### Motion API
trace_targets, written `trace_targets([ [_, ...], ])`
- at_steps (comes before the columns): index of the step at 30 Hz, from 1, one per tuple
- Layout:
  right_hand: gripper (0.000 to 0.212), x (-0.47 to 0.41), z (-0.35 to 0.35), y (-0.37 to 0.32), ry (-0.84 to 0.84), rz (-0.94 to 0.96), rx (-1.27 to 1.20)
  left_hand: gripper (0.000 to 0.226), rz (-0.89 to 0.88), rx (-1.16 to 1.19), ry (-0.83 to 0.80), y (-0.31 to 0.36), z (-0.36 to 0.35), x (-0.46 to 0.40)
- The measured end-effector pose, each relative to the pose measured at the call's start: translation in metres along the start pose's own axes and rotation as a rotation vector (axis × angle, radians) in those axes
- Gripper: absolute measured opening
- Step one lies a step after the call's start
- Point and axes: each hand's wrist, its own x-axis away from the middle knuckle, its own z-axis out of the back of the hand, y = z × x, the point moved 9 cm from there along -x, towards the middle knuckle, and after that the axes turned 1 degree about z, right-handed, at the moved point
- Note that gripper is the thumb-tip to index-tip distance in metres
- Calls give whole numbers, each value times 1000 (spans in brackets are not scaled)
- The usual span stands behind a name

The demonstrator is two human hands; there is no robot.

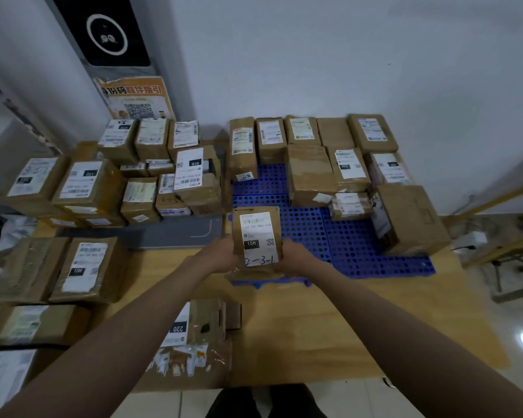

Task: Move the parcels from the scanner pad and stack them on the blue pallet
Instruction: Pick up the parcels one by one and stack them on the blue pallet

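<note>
While gripped at both sides by left hand [224,254] & right hand [293,256], labelled parcel [257,236] is held over blue pallet [360,245] near edge; transfer step underway; lowering beside stacked parcels [311,173] is req'd next.

White wall [344,55], wooden table [299,327], tiled floor [495,312]

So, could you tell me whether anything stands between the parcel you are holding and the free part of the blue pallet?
Nothing visible does. Both hands, left and right, hold the parcel at the blue pallet near-left corner, and bare pallet lies just beyond it; the stacked parcels sit further back.
</note>
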Motion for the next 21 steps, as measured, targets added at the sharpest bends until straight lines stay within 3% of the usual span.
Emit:
trace_targets([
  [11,57,-45,34,40,-47,-2,3,49,17,-56,-15,40,-5,-51],
  [21,65,-117,51,18,-97,48,-35,53,191,-102,-50,14,24,-113],
])
